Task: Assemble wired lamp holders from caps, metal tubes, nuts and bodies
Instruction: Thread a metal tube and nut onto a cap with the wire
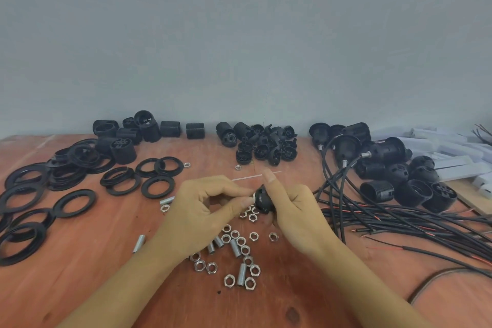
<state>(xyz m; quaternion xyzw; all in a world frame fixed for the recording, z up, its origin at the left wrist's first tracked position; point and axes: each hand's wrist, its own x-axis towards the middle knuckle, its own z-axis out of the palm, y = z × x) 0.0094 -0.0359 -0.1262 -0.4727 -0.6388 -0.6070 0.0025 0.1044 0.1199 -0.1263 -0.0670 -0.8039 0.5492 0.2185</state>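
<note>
My right hand (292, 210) holds a black lamp-holder cap (262, 201) above the table, its index finger pointing up. My left hand (205, 210) pinches a small metal part (253, 196) against the cap's left face with thumb and fingertips; whether it is a nut or a tube end I cannot tell. Loose silver nuts (239, 281) and short threaded metal tubes (235, 247) lie scattered under and in front of both hands. More black caps (266, 146) are heaped behind the hands.
Black rings (74, 202) cover the left of the wooden table (106, 261). Black bodies (125, 138) stand at the back left. Wired holders (386, 157) with black cables (399, 221) spread across the right. White boxes (458, 157) lie far right. A grey wall rises behind.
</note>
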